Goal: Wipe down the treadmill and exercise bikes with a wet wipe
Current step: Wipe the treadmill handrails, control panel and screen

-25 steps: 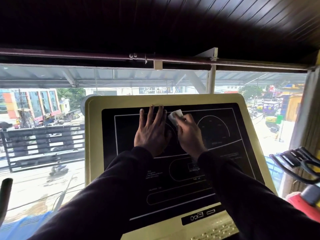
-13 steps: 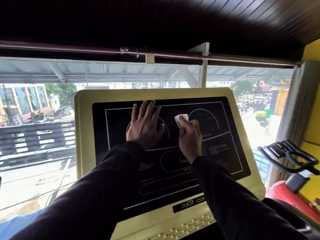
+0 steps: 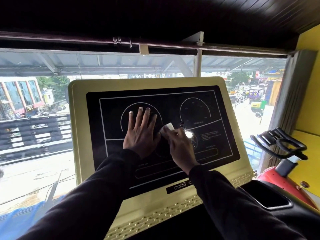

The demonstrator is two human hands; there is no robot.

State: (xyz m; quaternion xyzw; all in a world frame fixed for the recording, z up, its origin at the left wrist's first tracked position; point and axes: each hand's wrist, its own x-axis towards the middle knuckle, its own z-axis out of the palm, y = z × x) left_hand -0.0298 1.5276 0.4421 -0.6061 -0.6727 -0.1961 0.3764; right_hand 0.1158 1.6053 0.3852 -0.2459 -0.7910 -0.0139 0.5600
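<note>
Glass fills the far side as a wide window (image 3: 43,118), and a street with buildings and traffic is seen through it. In front of it a treadmill console (image 3: 242,153) is tilted toward the camera — a pale yellow-green frame around a black panel (image 3: 173,101) marked with white lines and two dial arcs. To the right, the black handlebars and red body of an exercise bike (image 3: 280,146) are seen beside a yellow wall. Both forearms are covered by dark sleeves (image 3: 103,187). The left hand (image 3: 141,130) is laid flat on the panel over the left dial arc, fingers straight and spread. Just beside it, the right hand (image 3: 180,146) is curled, and a small white wet wipe (image 3: 168,126) is pinched at its fingertips and pressed to the panel between the two arcs — close to the left hand's thumb. A bright glare patch is seen on the panel just right of the wipe.
</note>
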